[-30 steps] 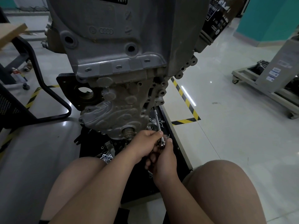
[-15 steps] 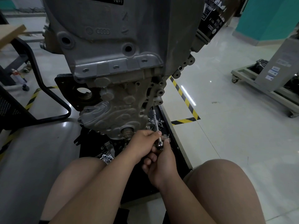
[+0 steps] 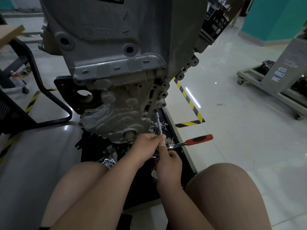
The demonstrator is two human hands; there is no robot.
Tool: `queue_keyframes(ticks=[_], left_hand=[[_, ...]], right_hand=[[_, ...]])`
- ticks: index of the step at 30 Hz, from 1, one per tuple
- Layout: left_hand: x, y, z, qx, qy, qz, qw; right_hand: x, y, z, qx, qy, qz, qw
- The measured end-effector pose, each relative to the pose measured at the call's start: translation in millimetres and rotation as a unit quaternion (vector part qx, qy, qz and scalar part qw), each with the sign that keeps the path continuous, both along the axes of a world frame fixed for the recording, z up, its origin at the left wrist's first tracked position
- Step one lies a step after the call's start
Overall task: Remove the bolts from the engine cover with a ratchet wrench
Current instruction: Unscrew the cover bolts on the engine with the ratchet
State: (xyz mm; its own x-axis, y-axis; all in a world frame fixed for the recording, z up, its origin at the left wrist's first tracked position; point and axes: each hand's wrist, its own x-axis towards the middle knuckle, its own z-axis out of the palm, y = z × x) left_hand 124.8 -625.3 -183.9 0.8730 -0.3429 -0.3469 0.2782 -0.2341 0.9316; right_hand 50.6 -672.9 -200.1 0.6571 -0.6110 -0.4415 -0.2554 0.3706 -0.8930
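L hand (image 3: 147, 144) is curling its fingers round the lower end of the steel extension bar (image 3: 157, 124). The bar's long axis is running up & away to the rt edge of the ribbed cast-alu engine cover (image 3: 116, 117); the bolt there is hidden. R hand (image 3: 168, 161), nearer, is pinching the ratchet wrench (image 3: 191, 141) at its head. Red/black handle is sticking out rt, ungripped.

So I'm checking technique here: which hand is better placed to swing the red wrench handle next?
Probably the right. The right hand pinches the wrench at its head, and its red handle sticks out free on that side. The left hand grips the extension bar, steadying it.
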Motion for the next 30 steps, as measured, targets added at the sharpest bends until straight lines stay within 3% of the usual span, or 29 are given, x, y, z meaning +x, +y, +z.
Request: queue_keyframes(ticks=[9,21,30], left_hand=[[0.6,0.2,0.8,0.011,0.005,-0.006,1.000],[-4.9,1.8,8.9,-0.009,0.057,-0.023,0.998],[-5.2,2.6,8.6,-0.006,0.047,-0.031,0.998]], right_hand=[[0.8,-0.9,0.4,0.015,-0.005,-0.003,1.000],[7.4,-0.1,2.0,0.153,0.006,0.025,0.988],[7.6,0.6,5.9,0.161,0.015,0.022,0.987]])
